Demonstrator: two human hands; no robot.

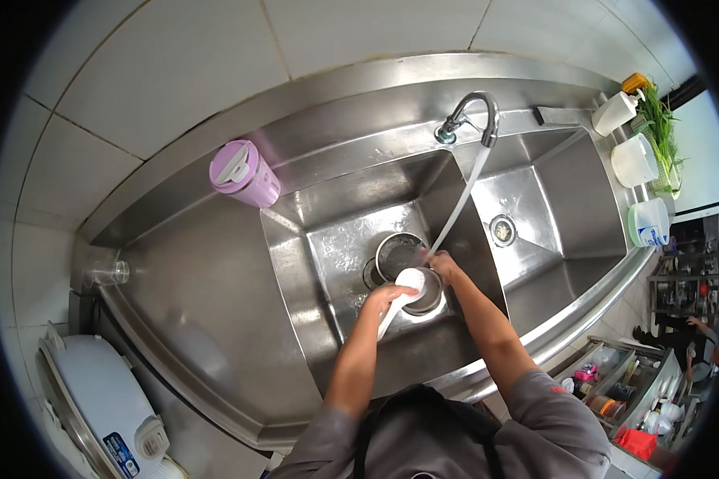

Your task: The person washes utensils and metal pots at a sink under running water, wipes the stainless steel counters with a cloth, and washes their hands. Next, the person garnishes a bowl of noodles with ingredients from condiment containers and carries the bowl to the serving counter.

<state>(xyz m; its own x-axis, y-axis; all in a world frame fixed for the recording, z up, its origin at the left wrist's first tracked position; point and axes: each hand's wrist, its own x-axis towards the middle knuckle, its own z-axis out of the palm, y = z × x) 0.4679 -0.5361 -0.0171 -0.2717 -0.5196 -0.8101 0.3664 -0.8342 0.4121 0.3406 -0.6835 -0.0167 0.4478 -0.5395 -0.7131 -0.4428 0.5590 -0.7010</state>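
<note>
In my left hand (387,297) is a white long-handled utensil (411,279) with a round head, held over the left sink basin (343,239). My right hand (444,266) has its fingers curled at the rim of a round metal bowl (429,298), partly covered by the utensil and hands. Beside it, a second round metal container (399,254) with a dark inside sits on the basin floor. Water (463,195) runs from the curved faucet (479,104) down to my right fingertips, which are hard to make out in the stream.
A pink lidded container (248,174) stands behind the left basin. At far left are a clear glass (108,272) and a white appliance (108,391). The right basin (587,207) has a drain. A pump bottle (615,113), white tubs (635,160) and green stalks (659,132) line the right edge.
</note>
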